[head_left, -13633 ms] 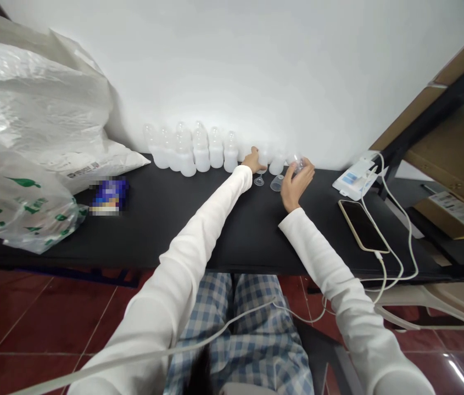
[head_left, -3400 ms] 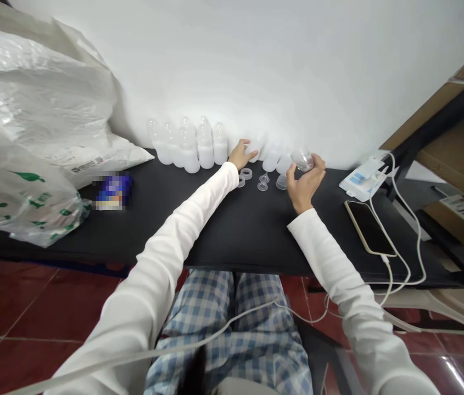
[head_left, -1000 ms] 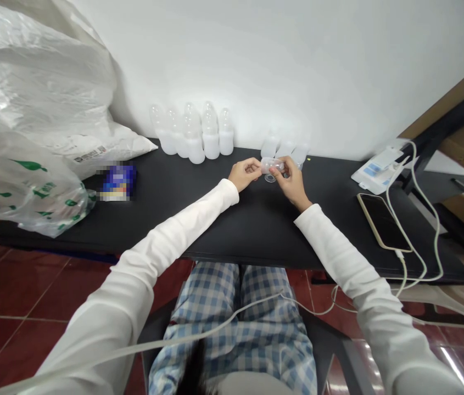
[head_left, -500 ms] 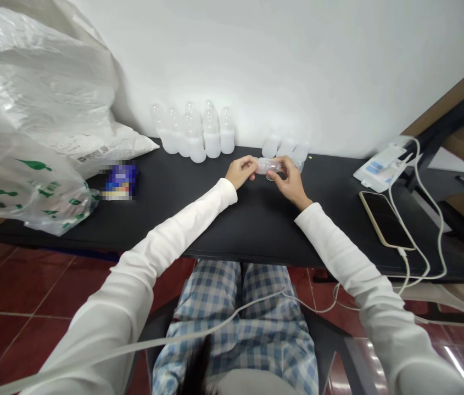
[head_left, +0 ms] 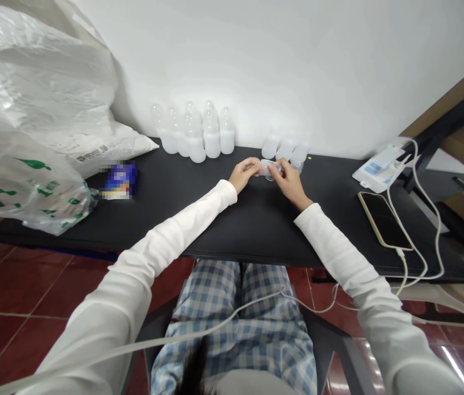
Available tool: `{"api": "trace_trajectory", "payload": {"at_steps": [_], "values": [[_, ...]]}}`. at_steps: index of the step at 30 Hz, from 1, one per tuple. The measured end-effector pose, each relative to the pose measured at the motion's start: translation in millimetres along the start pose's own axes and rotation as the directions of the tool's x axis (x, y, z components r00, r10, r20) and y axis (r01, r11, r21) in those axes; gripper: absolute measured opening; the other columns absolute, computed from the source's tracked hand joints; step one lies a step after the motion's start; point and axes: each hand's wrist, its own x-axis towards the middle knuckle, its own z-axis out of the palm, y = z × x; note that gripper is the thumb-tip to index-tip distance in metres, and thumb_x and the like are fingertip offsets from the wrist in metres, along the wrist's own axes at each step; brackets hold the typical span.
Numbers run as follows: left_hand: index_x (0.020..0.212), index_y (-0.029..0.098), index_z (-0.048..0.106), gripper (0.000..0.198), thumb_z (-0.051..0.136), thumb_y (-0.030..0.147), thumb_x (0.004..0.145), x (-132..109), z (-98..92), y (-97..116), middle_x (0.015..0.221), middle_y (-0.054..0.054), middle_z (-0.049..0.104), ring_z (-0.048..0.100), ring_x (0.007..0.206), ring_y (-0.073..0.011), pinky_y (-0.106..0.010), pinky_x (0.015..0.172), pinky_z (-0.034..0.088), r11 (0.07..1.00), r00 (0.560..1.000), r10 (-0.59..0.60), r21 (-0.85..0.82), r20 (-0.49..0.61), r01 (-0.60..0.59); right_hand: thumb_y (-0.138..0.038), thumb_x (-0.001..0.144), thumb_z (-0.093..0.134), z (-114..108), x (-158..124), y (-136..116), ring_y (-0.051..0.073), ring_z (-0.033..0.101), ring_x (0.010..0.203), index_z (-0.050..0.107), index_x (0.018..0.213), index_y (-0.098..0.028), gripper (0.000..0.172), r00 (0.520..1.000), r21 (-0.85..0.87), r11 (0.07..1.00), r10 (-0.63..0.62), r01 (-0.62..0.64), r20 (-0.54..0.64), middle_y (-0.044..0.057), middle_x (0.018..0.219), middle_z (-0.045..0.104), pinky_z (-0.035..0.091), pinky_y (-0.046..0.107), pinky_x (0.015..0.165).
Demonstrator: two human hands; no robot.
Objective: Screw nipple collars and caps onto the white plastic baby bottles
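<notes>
Between my two hands, over the middle of the black table, lies a small translucent plastic bottle [head_left: 264, 168] turned on its side. My left hand [head_left: 245, 174] pinches its left end. The fingers of my right hand [head_left: 290, 182] are closed round its clear right end, which they partly cover. Just behind my right hand stand several frosted white bottles [head_left: 286, 148], their tops faint against the wall. Further left, several milky bottles with clear domed tops [head_left: 195, 141] stand upright in a cluster.
Big plastic bags [head_left: 38, 99] fill the table's left end, with a blue packet [head_left: 120, 180] beside them. On the right lie a phone [head_left: 384, 219] on a white cable and a white power strip [head_left: 380, 167]. The table [head_left: 252, 227] meets a white wall behind.
My left hand has moved slightly right along the bottle, covering more of it. The fingers of my right hand have shifted a little left on it. The standing bottles are unchanged.
</notes>
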Motion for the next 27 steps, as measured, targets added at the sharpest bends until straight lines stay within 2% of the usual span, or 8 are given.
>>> {"api": "trace_trajectory", "payload": {"at_steps": [6, 11, 15, 17, 20, 22, 24, 27], "values": [[0.071, 0.018, 0.06, 0.028, 0.079, 0.035, 0.083, -3.9, 3.4, 10.4, 0.07, 0.002, 0.062, 0.059, 0.066, -0.0093, -0.023, 0.068, 0.052, 0.999, 0.997, -0.044, 0.012, -0.063, 0.045, -0.083, 0.09, 0.047, 3.2, 4.8, 7.8, 0.019, 0.055, 0.07, 0.059, 0.097, -0.025, 0.06, 0.994, -0.077, 0.991, -0.105, 0.106, 0.009, 0.002, 0.078, 0.063, 0.049, 0.034, 0.069], [0.067, 0.018, 0.058, 0.023, 0.07, 0.022, 0.087, -3.5, 4.9, 15.7, 0.063, 0.004, 0.055, 0.052, 0.059, -0.0077, -0.021, 0.058, 0.047, 0.994, 0.988, -0.088, -0.072, -0.129, 0.079, -0.069, 0.097, 0.051, -4.1, 4.8, 5.6, 0.028, 0.068, 0.1, 0.064, 0.12, -0.021, 0.055, 0.962, -0.171, 0.947, -0.265, 0.271, 0.061, 0.013, 0.111, 0.073, 0.057, 0.045, 0.093], [0.061, 0.018, 0.052, 0.035, 0.07, 0.027, 0.089, 0.6, 2.9, 15.2, 0.055, 0.005, 0.047, 0.043, 0.05, -0.0063, -0.02, 0.049, 0.038, 0.986, 0.977, -0.15, -0.092, -0.148, 0.137, -0.05, 0.105, 0.043, -11.5, 2.5, -0.7, 0.029, 0.061, 0.131, 0.066, 0.131, -0.026, 0.042, 0.902, -0.212, 0.881, -0.386, 0.423, 0.194, 0.013, 0.138, 0.067, 0.051, 0.051, 0.113], [0.06, 0.018, 0.051, 0.038, 0.074, 0.032, 0.087, 3.5, 1.4, 13.1, 0.053, 0.005, 0.044, 0.04, 0.048, -0.0053, -0.02, 0.045, 0.033, 0.989, 0.978, -0.14, -0.073, -0.153, 0.13, -0.042, 0.108, 0.035, -13.6, 1.3, -2.1, 0.027, 0.06, 0.135, 0.067, 0.131, -0.029, 0.041, 0.889, -0.226, 0.866, -0.397, 0.445, 0.228, 0.01, 0.141, 0.067, 0.05, 0.052, 0.114], [0.061, 0.018, 0.051, 0.039, 0.076, 0.036, 0.085, 9.3, -3.6, 8.6, 0.052, 0.006, 0.042, 0.038, 0.046, -0.0043, -0.019, 0.043, 0.03, 0.99, 0.973, -0.135, -0.064, -0.187, 0.125, -0.043, 0.109, 0.035, -17.3, 0.6, -0.5, 0.027, 0.059, 0.135, 0.069, 0.122, -0.031, 0.039, 0.878, -0.26, 0.845, -0.412, 0.468, 0.242, 0.008, 0.14, 0.069, 0.049, 0.054, 0.113], [0.06, 0.018, 0.049, 0.041, 0.076, 0.039, 0.083, 13.1, -9.6, 6.4, 0.051, 0.007, 0.041, 0.037, 0.044, -0.0042, -0.019, 0.041, 0.028, 0.986, 0.954, -0.161, -0.074, -0.251, 0.147, -0.046, 0.109, 0.038, -22.9, 1.2, 1.6, 0.028, 0.059, 0.135, 0.071, 0.114, -0.03, 0.037, 0.883, -0.318, 0.825, -0.42, 0.468, 0.211, 0.008, 0.138, 0.07, 0.048, 0.054, 0.112], [0.061, 0.019, 0.048, 0.042, 0.077, 0.041, 0.082, 15.2, -15.7, 5.7, 0.05, 0.006, 0.042, 0.038, 0.043, -0.0047, -0.02, 0.04, 0.026, 0.982, 0.932, -0.187, -0.079, -0.311, 0.171, -0.044, 0.108, 0.038, -31.2, 2.6, 2.9, 0.03, 0.059, 0.133, 0.071, 0.109, -0.029, 0.036, 0.908, -0.414, 0.812, -0.403, 0.412, 0.113, 0.009, 0.135, 0.07, 0.047, 0.056, 0.111], [0.065, 0.018, 0.053, 0.038, 0.077, 0.043, 0.081, 13.4, -19.6, 6.8, 0.054, 0.005, 0.048, 0.043, 0.047, -0.0059, -0.019, 0.041, 0.03, 0.985, 0.936, -0.17, -0.089, -0.309, 0.15, -0.039, 0.107, 0.038, -44.1, 4.9, 3.5, 0.034, 0.057, 0.132, 0.068, 0.12, -0.028, 0.035, 0.938, -0.549, 0.795, -0.343, 0.258, -0.057, 0.013, 0.135, 0.066, 0.045, 0.058, 0.111]]}}
